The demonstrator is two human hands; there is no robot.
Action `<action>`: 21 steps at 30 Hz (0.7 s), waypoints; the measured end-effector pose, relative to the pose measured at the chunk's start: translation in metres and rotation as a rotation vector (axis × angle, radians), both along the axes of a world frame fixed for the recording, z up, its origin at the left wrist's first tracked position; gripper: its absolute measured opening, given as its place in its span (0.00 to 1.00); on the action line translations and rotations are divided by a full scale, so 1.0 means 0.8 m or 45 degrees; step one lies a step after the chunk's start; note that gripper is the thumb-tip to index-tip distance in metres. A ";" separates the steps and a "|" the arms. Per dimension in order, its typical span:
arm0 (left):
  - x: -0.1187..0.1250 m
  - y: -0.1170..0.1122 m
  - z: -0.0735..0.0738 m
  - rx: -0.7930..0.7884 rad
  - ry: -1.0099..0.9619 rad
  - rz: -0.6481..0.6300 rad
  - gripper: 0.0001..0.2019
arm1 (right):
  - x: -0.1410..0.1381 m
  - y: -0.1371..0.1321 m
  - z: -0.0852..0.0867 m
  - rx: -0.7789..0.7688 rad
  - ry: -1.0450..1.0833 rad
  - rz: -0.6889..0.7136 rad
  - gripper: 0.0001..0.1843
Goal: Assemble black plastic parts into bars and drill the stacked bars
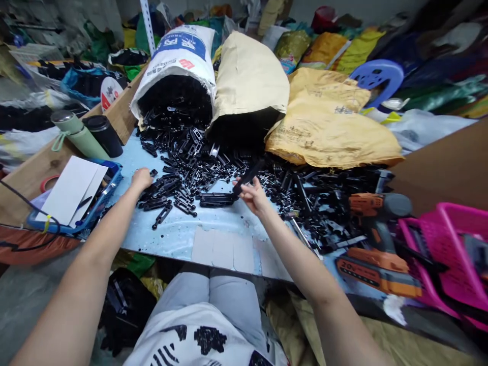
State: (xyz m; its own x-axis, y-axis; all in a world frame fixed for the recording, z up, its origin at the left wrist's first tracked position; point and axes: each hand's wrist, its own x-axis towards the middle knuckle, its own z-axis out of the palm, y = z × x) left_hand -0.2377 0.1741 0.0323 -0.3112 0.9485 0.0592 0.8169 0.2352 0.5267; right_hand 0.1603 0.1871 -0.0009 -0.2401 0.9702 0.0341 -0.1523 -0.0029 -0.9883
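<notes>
My right hand (254,195) grips a long flat black bar (248,177) between thumb and fingers, tilted up over the table. Just left of it, a stack of black hinged arms (216,200) lies on the blue tabletop. My left hand (142,179) is closed at the left edge of the parts, its fingers mostly hidden. A small dark piece (153,173) shows at its fingertips; whether it is held is unclear. Below that hand spreads a pile of black link pieces (162,189). Small screws and pins (206,170) are heaped between the hands.
A white sack (179,56) spills black parts, beside a beige sack (251,71) and a yellow sack (328,127). An orange cordless drill (377,249) and pink basket (453,244) stand right. At left are a blue tray (116,175), green flask (82,134) and black cup (104,134).
</notes>
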 end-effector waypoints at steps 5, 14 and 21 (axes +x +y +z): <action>0.056 -0.054 0.000 0.093 0.108 -0.124 0.15 | -0.009 -0.117 -0.022 -0.144 0.144 0.152 0.25; 0.248 -0.200 -0.008 0.150 -0.596 -0.641 0.20 | 0.003 -0.174 0.014 0.289 -1.204 0.008 0.28; 0.275 -0.209 -0.003 0.321 -0.558 -0.525 0.19 | -0.009 -0.179 0.023 0.222 -0.463 0.347 0.30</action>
